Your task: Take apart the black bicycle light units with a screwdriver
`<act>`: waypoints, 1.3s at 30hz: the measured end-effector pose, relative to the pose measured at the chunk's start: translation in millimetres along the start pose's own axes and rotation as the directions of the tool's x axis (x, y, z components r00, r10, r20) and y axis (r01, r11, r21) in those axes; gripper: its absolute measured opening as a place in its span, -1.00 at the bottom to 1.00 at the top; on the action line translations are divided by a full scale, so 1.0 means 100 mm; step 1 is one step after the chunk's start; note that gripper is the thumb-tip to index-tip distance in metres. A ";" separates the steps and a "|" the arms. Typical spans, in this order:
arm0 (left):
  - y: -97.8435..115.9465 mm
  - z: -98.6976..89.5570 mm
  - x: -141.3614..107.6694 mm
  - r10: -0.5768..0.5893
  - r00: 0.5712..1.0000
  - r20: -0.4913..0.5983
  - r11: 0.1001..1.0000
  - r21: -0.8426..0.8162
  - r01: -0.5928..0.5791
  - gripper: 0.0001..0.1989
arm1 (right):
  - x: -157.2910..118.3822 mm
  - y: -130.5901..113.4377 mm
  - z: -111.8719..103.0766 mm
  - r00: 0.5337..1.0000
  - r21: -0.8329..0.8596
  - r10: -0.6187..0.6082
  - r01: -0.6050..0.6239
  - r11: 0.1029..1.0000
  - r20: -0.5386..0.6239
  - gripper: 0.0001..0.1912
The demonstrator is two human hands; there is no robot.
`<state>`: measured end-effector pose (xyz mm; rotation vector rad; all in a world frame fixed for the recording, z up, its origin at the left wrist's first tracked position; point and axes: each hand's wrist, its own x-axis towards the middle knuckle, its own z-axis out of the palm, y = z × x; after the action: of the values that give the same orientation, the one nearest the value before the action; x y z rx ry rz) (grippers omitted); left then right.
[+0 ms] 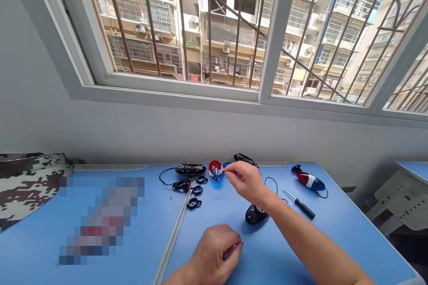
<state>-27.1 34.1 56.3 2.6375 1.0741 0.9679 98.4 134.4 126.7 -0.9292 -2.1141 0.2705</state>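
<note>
My right hand point(245, 180) reaches over the blue table, its thumb and index finger pinched beside a small round red, white and blue container point(216, 172); whatever the fingertips hold is too small to make out. Nearer the front, my left hand point(219, 251) is curled with thumb and fingertips together, and its contents are hidden. A black oval device point(256, 214) lies just beneath my right wrist, partly covered by it. Several black ring clamps point(194, 203) sit left of the container.
Another black device point(190, 169) with a cable lies at the back. To the right are a screwdriver point(304, 208) and a red, white and blue device point(310, 181). Camouflage cloth point(31, 182) covers the left corner. A metal strip point(174, 238) divides the table point(150, 222).
</note>
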 end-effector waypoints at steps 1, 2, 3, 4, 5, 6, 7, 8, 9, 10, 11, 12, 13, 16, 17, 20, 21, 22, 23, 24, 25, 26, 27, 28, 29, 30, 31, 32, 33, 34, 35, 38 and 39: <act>-0.01 0.00 0.00 0.004 1.000 -0.015 1.000 0.009 -0.004 -0.74 | -0.04 0.10 -0.12 0.999 -0.023 0.039 -0.039 0.999 -0.019 -0.84; -0.01 0.00 0.00 0.004 1.000 -0.027 1.000 0.016 -0.004 -0.73 | -0.09 0.20 -0.24 0.997 -0.039 0.067 -0.068 0.997 -0.033 -0.83; -0.01 0.00 0.01 -0.002 0.999 -0.039 1.000 0.022 0.003 -0.72 | -0.16 0.31 -0.33 0.995 -0.054 0.088 -0.091 0.994 -0.045 -0.81; -0.01 0.00 0.01 -0.012 0.998 -0.054 1.000 0.023 0.014 -0.72 | -0.23 0.41 -0.41 0.992 -0.071 0.113 -0.117 0.991 -0.059 -0.80; -0.02 -0.01 0.01 -0.028 0.997 -0.076 0.999 0.019 0.029 -0.72 | -0.31 0.51 -0.47 0.989 -0.087 0.132 -0.137 0.987 -0.066 -0.79; -0.03 -0.01 0.00 -0.048 0.994 -0.102 0.999 0.008 0.050 -0.74 | -0.39 0.59 -0.51 0.987 -0.099 0.142 -0.149 0.984 -0.073 -0.77; -0.04 -0.02 0.00 -0.074 0.988 -0.134 0.997 -0.007 0.074 -0.77 | -0.47 0.66 -0.54 0.986 -0.110 0.147 -0.156 0.982 -0.085 -0.74; -0.06 -0.02 -0.01 -0.106 0.981 -0.160 0.994 -0.023 0.104 -0.79 | -0.54 0.72 -0.55 0.983 -0.125 0.157 -0.168 0.978 -0.093 -0.69; -0.09 -0.01 -0.02 -0.146 0.974 -0.176 0.989 -0.037 0.142 -0.79 | -0.61 0.77 -0.55 0.979 -0.149 0.183 -0.196 0.969 -0.093 -0.64; -0.12 -0.01 -0.03 -0.192 0.964 -0.182 0.981 -0.044 0.187 -0.77 | -0.67 0.81 -0.55 0.972 -0.172 0.218 -0.230 0.958 -0.086 -0.60; -0.16 0.01 -0.04 -0.243 0.954 -0.177 0.970 -0.042 0.240 -0.73 | -0.71 0.84 -0.55 0.964 -0.193 0.257 -0.267 0.944 -0.074 -0.56; -0.19 0.03 -0.05 -0.296 0.941 -0.163 0.955 -0.031 0.294 -0.69 | -0.75 0.88 -0.56 0.953 -0.210 0.296 -0.301 0.930 -0.059 -0.55; -0.22 0.05 -0.06 -0.344 0.928 -0.142 0.938 -0.014 0.345 -0.64 | -0.77 0.91 -0.57 0.943 -0.219 0.328 -0.330 0.918 -0.046 -0.54; -0.28 0.12 -0.06 -0.440 0.897 -0.037 0.897 0.034 0.441 -0.48 | -0.79 1.02 -0.65 0.921 -0.227 0.387 -0.385 0.895 -0.034 -0.54; -0.28 0.14 -0.04 -0.454 0.891 0.001 0.890 0.041 0.454 -0.44 | -0.79 1.05 -0.69 0.913 -0.235 0.406 -0.402 0.885 -0.033 -0.54; -0.21 0.17 0.11 -0.461 0.882 0.101 0.888 0.040 0.459 -0.34 | -0.79 1.12 -0.82 0.888 -0.272 0.459 -0.447 0.852 -0.023 -0.56; -0.17 0.17 0.19 -0.456 0.881 0.128 0.890 0.038 0.455 -0.32 | -0.79 1.13 -0.85 0.881 -0.286 0.473 -0.456 0.843 -0.012 -0.57; -0.13 0.18 0.28 -0.444 0.882 0.161 0.895 0.034 0.444 -0.30 | -0.80 1.13 -0.89 0.875 -0.298 0.484 -0.461 0.836 0.004 -0.58; -0.09 0.19 0.37 -0.437 0.882 0.179 0.898 0.035 0.438 -0.30 | -0.80 1.13 -0.92 0.869 -0.310 0.495 -0.464 0.830 0.023 -0.59; -0.06 0.21 0.46 -0.434 0.883 0.181 0.900 0.042 0.434 -0.29 | -0.80 1.12 -0.96 0.862 -0.322 0.505 -0.466 0.824 0.045 -0.60; -0.04 0.24 0.53 -0.428 0.886 0.182 0.903 0.051 0.426 -0.30 | -0.81 1.11 -0.99 0.854 -0.335 0.515 -0.466 0.819 0.069 -0.62; -0.04 0.28 0.58 -0.419 0.890 0.178 0.908 0.059 0.415 -0.31 | -0.81 1.09 -1.03 0.845 -0.350 0.527 -0.468 0.811 0.093 -0.63; -0.05 0.32 0.62 -0.407 0.897 0.170 0.913 0.067 0.402 -0.32 | -0.81 1.07 -1.06 0.832 -0.369 0.543 -0.472 0.801 0.114 -0.64; -0.07 0.37 0.63 -0.392 0.906 0.158 0.920 0.072 0.386 -0.35 | -0.81 1.05 -1.09 0.816 -0.391 0.562 -0.478 0.786 0.133 -0.64; -0.10 0.41 0.63 -0.377 0.916 0.139 0.926 0.076 0.370 -0.38 | -0.81 1.03 -1.12 0.799 -0.416 0.582 -0.484 0.770 0.149 -0.64; -0.14 0.45 0.61 -0.365 0.924 0.109 0.930 0.078 0.359 -0.42 | -0.80 1.00 -1.13 0.781 -0.442 0.603 -0.489 0.752 0.162 -0.64; -0.19 0.47 0.59 -0.344 0.936 0.075 0.938 0.071 0.340 -0.45 | -0.79 0.97 -1.13 0.764 -0.468 0.621 -0.491 0.735 0.174 -0.64; -0.24 0.49 0.56 -0.318 0.947 0.048 0.947 0.057 0.316 -0.47 | -0.78 0.94 -1.12 0.750 -0.493 0.634 -0.487 0.721 0.187 -0.65; -0.29 0.49 0.53 -0.297 0.955 0.025 0.954 0.041 0.295 -0.48 | -0.77 0.91 -1.09 0.738 -0.516 0.642 -0.476 0.712 0.205 -0.67; -0.34 0.49 0.51 -0.284 0.959 0.016 0.959 0.027 0.283 -0.49 | -0.76 0.88 -1.06 0.728 -0.534 0.647 -0.464 0.707 0.224 -0.70; -0.38 0.47 0.48 -0.277 0.961 0.011 0.961 0.019 0.277 -0.50 | -0.75 0.85 -1.01 0.723 -0.548 0.648 -0.450 0.705 0.239 -0.73; -0.45 0.43 0.40 -0.262 0.965 -0.002 0.965 0.007 0.262 -0.50 | -0.75 0.78 -0.89 0.729 -0.573 0.634 -0.414 0.707 0.256 -0.78; -0.45 0.42 0.37 -0.257 0.966 -0.012 0.966 0.004 0.257 -0.49 | -0.76 0.76 -0.85 0.736 -0.575 0.626 -0.403 0.712 0.258 -0.78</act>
<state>-7.5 97.2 26.6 2.4183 1.3813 0.9254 233.2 126.0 103.1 -1.9620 -2.3152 0.2549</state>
